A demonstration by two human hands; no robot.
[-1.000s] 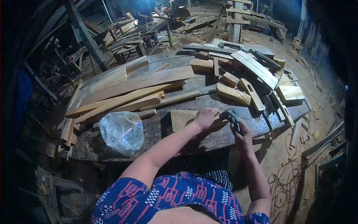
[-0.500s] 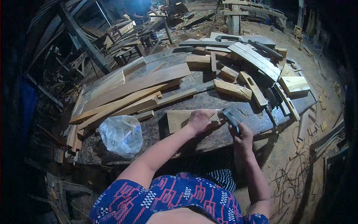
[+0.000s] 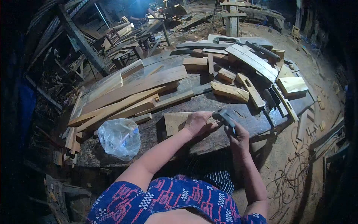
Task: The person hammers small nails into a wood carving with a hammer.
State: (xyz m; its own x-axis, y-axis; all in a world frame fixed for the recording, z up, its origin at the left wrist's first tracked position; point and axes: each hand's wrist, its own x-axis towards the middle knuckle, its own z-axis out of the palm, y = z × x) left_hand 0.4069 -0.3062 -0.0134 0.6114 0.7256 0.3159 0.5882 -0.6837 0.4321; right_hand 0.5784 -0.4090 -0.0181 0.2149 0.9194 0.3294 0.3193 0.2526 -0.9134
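Pressure matters here: left hand lies flat, pinning the board at the tabletop's near edge, while right hand grips the dark tool; steady, even strokes suit best.

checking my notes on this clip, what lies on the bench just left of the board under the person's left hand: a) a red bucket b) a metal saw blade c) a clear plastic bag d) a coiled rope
c, a crumpled clear plastic bag lies on the workbench beside the flat board that the left hand presses.
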